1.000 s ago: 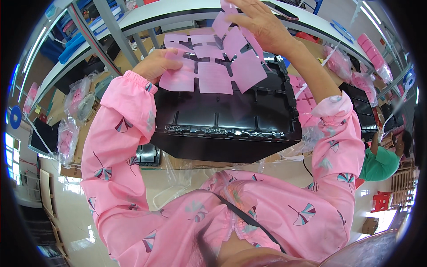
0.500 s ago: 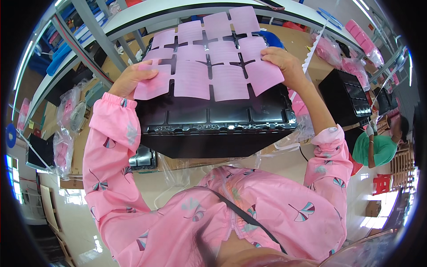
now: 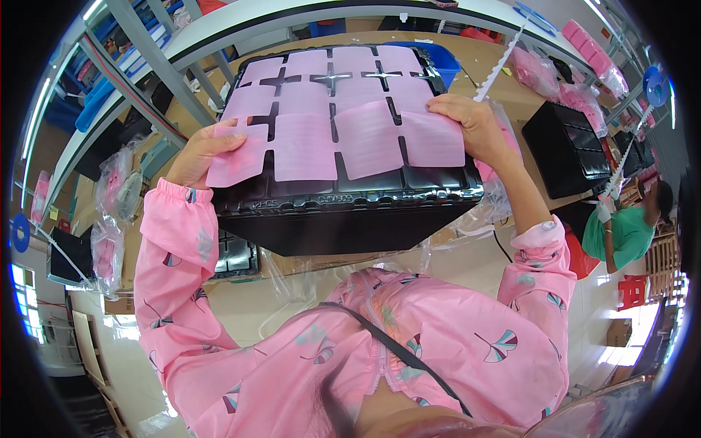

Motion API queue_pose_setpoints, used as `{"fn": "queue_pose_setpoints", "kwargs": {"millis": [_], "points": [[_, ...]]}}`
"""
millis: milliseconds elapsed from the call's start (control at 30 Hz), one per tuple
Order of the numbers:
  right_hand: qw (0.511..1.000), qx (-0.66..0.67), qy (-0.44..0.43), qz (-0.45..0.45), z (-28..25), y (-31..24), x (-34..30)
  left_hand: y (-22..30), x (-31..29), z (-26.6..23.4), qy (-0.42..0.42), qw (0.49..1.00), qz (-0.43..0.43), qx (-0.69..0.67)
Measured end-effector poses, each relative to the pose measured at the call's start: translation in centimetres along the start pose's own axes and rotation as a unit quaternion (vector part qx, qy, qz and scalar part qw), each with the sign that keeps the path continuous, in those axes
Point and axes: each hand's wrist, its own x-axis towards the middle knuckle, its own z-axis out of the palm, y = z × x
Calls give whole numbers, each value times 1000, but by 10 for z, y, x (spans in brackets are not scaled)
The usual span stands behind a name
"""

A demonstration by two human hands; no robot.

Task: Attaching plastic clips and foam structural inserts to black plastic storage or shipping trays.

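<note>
In the head view, the left hand (image 3: 204, 151) pinches the near left corner of a pink sheet (image 3: 305, 146), thumb on top and fingers showing faintly through from below, while the right hand (image 3: 478, 128) closes on the opposite near corner, its underside hidden. Holding it by these two corners probably keeps the slotted sheet spread wide and square over the black moulded box (image 3: 350, 230), and the near panels look lifted because both grips sit along that edge; the far panels seem to rest on the box's ribbed top. The sheet lies between the two hands, touching both, to the right of the left hand and to the left of the right hand, running away beyond them. The box stands beneath it, its front wall nearer the wearer than either hand. Beyond the right hand, on the brown tabletop (image 3: 493, 82), sits a blue bin (image 3: 442, 62); farther right of that hand stands another black box (image 3: 558, 150), apart from the work.
</note>
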Motion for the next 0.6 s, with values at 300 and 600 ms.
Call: {"fn": "queue_pose_setpoints", "kwargs": {"millis": [300,600], "points": [[999,-19,-44,-21,-13,-10,-5,-1,-3,5,-1,1000,-18,13],[999,-32,-30,4,-16,-40,-16,-1,-2,7,15,999,-28,34]]}}
